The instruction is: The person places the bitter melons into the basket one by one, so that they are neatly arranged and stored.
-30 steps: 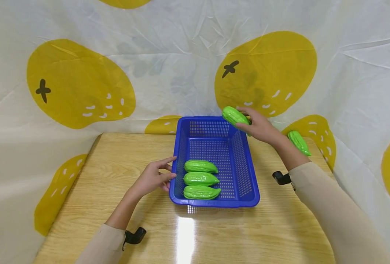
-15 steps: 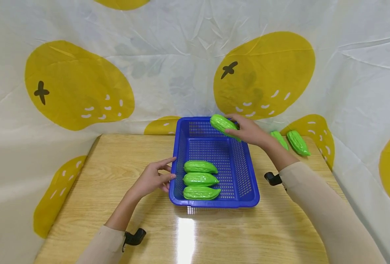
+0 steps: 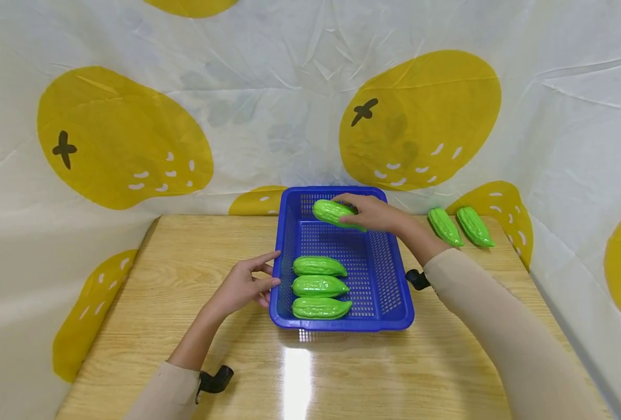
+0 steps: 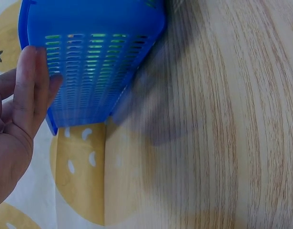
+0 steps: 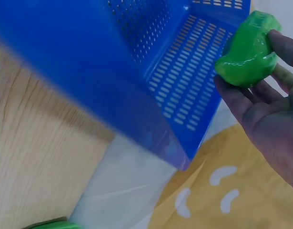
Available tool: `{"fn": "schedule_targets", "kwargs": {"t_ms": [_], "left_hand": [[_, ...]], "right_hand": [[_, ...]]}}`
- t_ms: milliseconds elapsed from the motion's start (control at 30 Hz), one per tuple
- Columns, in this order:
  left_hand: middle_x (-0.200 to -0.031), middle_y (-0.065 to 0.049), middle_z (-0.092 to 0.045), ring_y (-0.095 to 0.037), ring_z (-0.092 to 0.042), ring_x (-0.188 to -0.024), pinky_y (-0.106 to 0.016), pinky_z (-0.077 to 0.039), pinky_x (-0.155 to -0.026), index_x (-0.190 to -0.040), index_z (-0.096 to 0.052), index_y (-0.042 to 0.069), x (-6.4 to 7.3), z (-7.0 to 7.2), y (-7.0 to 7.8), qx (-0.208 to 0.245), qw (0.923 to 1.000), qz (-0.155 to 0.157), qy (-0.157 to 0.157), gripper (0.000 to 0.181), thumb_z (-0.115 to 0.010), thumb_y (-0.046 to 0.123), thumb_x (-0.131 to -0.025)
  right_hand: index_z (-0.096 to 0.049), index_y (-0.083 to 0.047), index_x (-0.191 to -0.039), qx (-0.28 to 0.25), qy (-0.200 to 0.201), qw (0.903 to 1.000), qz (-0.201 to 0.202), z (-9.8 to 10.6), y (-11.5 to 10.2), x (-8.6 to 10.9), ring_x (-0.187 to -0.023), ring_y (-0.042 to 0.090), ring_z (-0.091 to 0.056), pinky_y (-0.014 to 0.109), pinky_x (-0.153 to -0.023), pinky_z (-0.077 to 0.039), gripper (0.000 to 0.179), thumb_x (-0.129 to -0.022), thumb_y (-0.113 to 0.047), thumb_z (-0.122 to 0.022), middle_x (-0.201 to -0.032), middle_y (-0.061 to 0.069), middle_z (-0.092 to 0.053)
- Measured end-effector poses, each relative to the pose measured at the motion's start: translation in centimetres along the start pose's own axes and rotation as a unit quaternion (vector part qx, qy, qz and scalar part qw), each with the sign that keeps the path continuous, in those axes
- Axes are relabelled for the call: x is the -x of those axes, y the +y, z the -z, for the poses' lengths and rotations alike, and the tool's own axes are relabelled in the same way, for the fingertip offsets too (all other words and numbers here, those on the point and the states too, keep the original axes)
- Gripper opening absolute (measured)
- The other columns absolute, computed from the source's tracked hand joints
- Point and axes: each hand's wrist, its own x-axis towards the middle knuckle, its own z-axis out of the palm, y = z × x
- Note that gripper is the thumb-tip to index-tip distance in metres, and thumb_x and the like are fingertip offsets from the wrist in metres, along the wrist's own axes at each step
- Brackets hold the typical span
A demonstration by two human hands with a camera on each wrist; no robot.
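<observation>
Left hand: the left hand (image 3: 243, 284) is loosely spread, index finger and thumb reaching to the left rim of the basket (image 3: 342, 325); in the left wrist view its fingers lie nearly straight against the outer wall. The lower fingers are partly hidden beside the rim, so how firmly they press is hard to judge.
Right hand: the right hand (image 3: 372, 212) is curled round the held gourd (image 3: 327, 212), thumb on one side and fingers on the other.
Held gourd: over the far end of the basket, its blunt end to the left and its other end angled down to the right.
Basket: blue, slotted, on the table (image 3: 184, 251), its long sides running away from the person.
Gourds inside: far gourd (image 3: 319, 266), middle gourd (image 3: 320, 286) and near gourd (image 3: 321, 308), close side by side in the near left part, pointed ends to the right.
Gourds outside: inner gourd (image 3: 444, 226) and outer gourd (image 3: 475, 226), side by side at the table's far right, tips toward the person.
Backdrop: white cloth (image 3: 258, 128) with yellow fruit print.
Sleeves: beige on both arms.
</observation>
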Motion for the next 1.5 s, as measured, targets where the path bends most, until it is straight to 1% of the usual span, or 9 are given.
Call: {"fn": "schedule_targets", "kwargs": {"t_ms": [100, 267, 367, 500, 633, 833, 1067, 1233, 1500], "left_hand": [[-0.115, -0.024, -0.064, -0.021, -0.068, -0.060, -0.050, -0.067, -0.058, -0.156, -0.047, 0.010, 0.0, 0.0, 0.0, -0.003, 1.0000, 0.001, 0.000, 0.065, -0.071, 0.002, -0.096], [-0.116, -0.024, -0.064, -0.022, -0.068, -0.060, -0.057, -0.066, -0.061, -0.156, -0.047, 0.010, 0.0, 0.0, 0.0, -0.002, 1.0000, 0.002, -0.002, 0.065, -0.071, 0.003, -0.096], [-0.116, -0.024, -0.064, -0.021, -0.068, -0.060, -0.056, -0.066, -0.061, -0.156, -0.047, 0.010, 0.0, 0.0, 0.0, -0.004, 1.0000, 0.001, -0.001, 0.065, -0.071, 0.003, -0.096], [-0.115, -0.024, -0.064, -0.021, -0.068, -0.060, -0.053, -0.067, -0.060, -0.156, -0.047, 0.010, 0.1, 0.1, 0.0, -0.004, 1.0000, -0.001, 0.000, 0.064, -0.071, 0.003, -0.097], [-0.115, -0.024, -0.064, -0.021, -0.068, -0.060, -0.053, -0.067, -0.060, -0.156, -0.047, 0.010, 0.0, 0.1, -0.1, -0.002, 1.0000, -0.001, 0.000, 0.064, -0.071, 0.002, -0.096], [-0.115, -0.024, -0.064, -0.021, -0.068, -0.060, -0.057, -0.066, -0.061, -0.156, -0.047, 0.011, -0.1, 0.1, -0.1, -0.005, 1.0000, 0.001, -0.001, 0.065, -0.071, 0.003, -0.096], [-0.115, -0.024, -0.065, -0.022, -0.068, -0.061, -0.055, -0.066, -0.060, -0.156, -0.047, 0.010, 0.0, 0.2, 0.0, -0.005, 1.0000, 0.000, -0.004, 0.064, -0.071, 0.003, -0.097], [-0.114, -0.024, -0.064, -0.022, -0.068, -0.060, -0.051, -0.067, -0.058, -0.156, -0.047, 0.010, 0.2, 0.2, 0.0, -0.008, 1.0000, 0.002, -0.003, 0.064, -0.071, 0.004, -0.096], [-0.114, -0.024, -0.064, -0.021, -0.068, -0.060, -0.055, -0.066, -0.060, -0.156, -0.046, 0.008, 0.1, 0.2, 0.0, -0.007, 1.0000, 0.001, -0.002, 0.064, -0.071, 0.004, -0.097]], "right_hand": [[-0.048, -0.012, -0.152, 0.005, -0.023, 0.9997, 0.006, -0.4, -0.4, -0.7, -0.124, 0.033, -0.060, 0.051, -0.098, -0.057, 0.053, -0.104, -0.025, -0.064, -0.139, 0.016, -0.061], [-0.048, -0.009, -0.149, 0.021, -0.054, 0.9983, -0.006, -0.9, -0.9, -1.6, -0.129, 0.035, -0.058, 0.050, -0.102, -0.056, 0.049, -0.105, -0.023, -0.063, -0.143, 0.019, -0.059], [-0.049, -0.006, -0.146, 0.035, -0.073, 0.9966, -0.013, -1.2, -1.1, -2.1, -0.132, 0.037, -0.056, 0.051, -0.108, -0.053, 0.046, -0.104, -0.020, -0.063, -0.144, 0.022, -0.058], [-0.051, -0.005, -0.144, 0.039, -0.097, 0.9943, -0.018, -1.6, -1.7, -2.7, -0.135, 0.037, -0.054, 0.052, -0.113, -0.050, 0.045, -0.103, -0.019, -0.065, -0.143, 0.022, -0.058], [-0.054, -0.005, -0.141, 0.044, -0.109, 0.9931, -0.008, -1.9, -2.0, -3.1, -0.134, 0.037, -0.054, 0.051, -0.114, -0.049, 0.045, -0.101, -0.019, -0.067, -0.142, 0.023, -0.059], [-0.054, -0.004, -0.140, 0.059, -0.135, 0.9892, -0.001, -2.4, -1.9, -4.0, -0.136, 0.039, -0.052, 0.052, -0.116, -0.048, 0.045, -0.101, -0.020, -0.068, -0.144, 0.023, -0.056], [-0.052, -0.003, -0.143, 0.072, -0.167, 0.9834, -0.007, -3.4, -1.1, -4.8, -0.134, 0.038, -0.053, 0.052, -0.117, -0.047, 0.048, -0.102, -0.022, -0.066, -0.146, 0.022, -0.055], [-0.053, -0.005, -0.144, 0.077, -0.175, 0.9815, -0.010, -4.2, -0.5, -4.9, -0.132, 0.037, -0.055, 0.051, -0.116, -0.048, 0.048, -0.102, -0.024, -0.066, -0.145, 0.021, -0.056], [-0.054, -0.004, -0.145, 0.087, -0.175, 0.9806, -0.006, -5.2, -0.2, -4.9, -0.133, 0.037, -0.056, 0.050, -0.117, -0.048, 0.048, -0.103, -0.023, -0.065, -0.143, 0.021, -0.058]]}}
